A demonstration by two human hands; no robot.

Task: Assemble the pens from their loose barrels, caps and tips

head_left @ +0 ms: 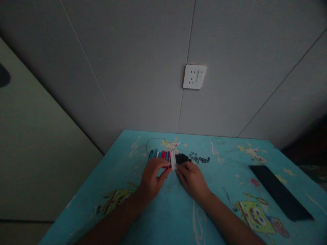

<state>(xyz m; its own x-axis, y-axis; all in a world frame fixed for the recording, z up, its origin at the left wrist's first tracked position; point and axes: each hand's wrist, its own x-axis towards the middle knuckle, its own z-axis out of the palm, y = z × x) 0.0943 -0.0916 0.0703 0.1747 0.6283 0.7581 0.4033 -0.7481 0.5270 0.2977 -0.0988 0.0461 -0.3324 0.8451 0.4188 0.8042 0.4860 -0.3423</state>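
My left hand (152, 175) pinches a small red piece (167, 167) between thumb and fingers. Just behind that hand lies a row of coloured pen barrels (163, 154) in red, teal, white and dark blue. Thin white sticks (173, 158) are lined up side by side in the middle, between the two hands. My right hand (192, 178) is closed, its fingertips at the near end of these sticks; what they grip is too small to tell. A row of black cylindrical pieces (182, 158) lies right behind my right hand.
Small black parts (200, 158) are scattered right of the black row. A dark flat rectangular case or board (281, 192) lies at the right of the blue cartoon-printed table (168, 211). Behind the table rises a grey panel wall (143, 68) with a white socket (194, 77).
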